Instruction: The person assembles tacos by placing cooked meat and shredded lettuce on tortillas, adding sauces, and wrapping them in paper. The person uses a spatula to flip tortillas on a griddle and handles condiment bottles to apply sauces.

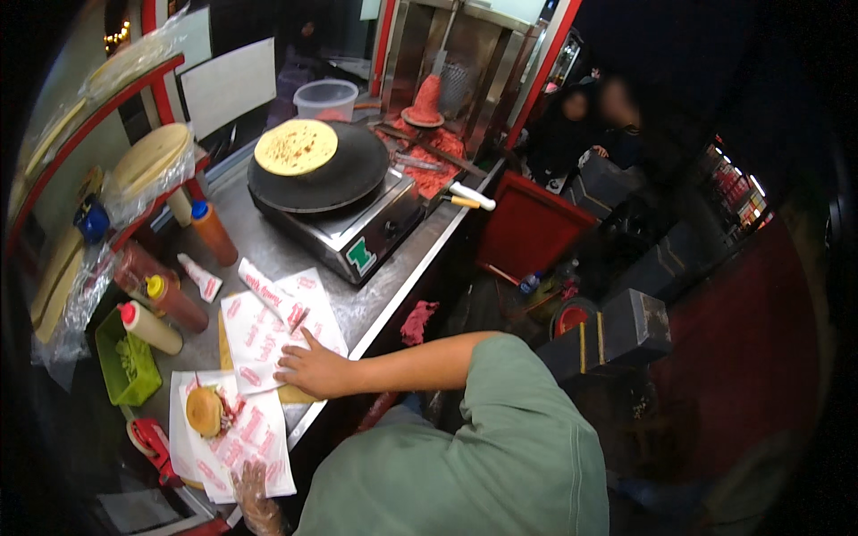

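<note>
1. White printed paper wraps a slim roll (265, 286), found at nine o'clock from the centre of view, lying on printed sheets (246, 335). Its long axis runs from half past ten to half past four, the lower end towards the right hand (313, 364). A brownish strip at that end could not be identified.
2. The right hand, bare, is spread palm down on the sheets, fingertips just beside the roll, clasping nothing.
3. The left hand (256, 496), in a clear glove, is at seven o'clock by the near edge of a lower paper (268, 456); whether its fingers pinch the paper cannot be told.
4. A filled bun (205, 411) rests on the lower paper at eight o'clock, its filling showing towards three.
5. The steel worktop (375, 299) carries a black griddle (349, 183) with a flatbread (297, 147) at ten o'clock, and sauce bottles (152, 327) and a green basket (134, 389) near nine.
6. Surroundings are dark: a red panel (527, 223) at two o'clock, grey blocks (635, 326) at four.
</note>
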The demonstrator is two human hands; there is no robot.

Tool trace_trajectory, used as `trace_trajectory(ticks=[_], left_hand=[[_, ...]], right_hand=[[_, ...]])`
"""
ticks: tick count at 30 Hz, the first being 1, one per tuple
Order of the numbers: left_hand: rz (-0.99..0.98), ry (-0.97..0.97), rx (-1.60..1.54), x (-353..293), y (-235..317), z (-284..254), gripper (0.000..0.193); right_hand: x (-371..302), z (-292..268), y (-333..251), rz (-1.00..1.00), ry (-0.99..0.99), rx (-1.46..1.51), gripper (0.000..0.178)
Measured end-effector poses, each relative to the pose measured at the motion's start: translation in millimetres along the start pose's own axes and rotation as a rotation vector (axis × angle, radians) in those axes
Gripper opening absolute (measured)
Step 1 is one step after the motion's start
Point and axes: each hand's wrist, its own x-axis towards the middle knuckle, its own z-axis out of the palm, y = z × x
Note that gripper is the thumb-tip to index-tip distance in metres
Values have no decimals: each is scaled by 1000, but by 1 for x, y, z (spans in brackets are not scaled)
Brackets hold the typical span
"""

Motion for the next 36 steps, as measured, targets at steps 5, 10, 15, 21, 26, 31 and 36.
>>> trace_trajectory(ticks=[5,10,15,21,26,31,36], left_hand=[[-8,61,-116,20,20,-22,58],[-55,105,-178,23,32,-28,49],[-38,121,-58,24,37,-28,54],[-124,126,5,24,47,-25,43],[-102,97,27,21,50,-26,59],[-78,84,-39,24,52,-30,63],[-99,11,-108,27,56,-36,51]], right_hand=[[-11,-9,10,45,29,185,54],[-12,-7,3,123,28,173,56],[-14,-5,0,166,43,182,50],[-16,-3,-2,188,46,193,50],[-14,-6,-3,195,42,180,48],[-13,-8,-1,198,12,188,48],[-12,-9,-3,206,18,202,49]])
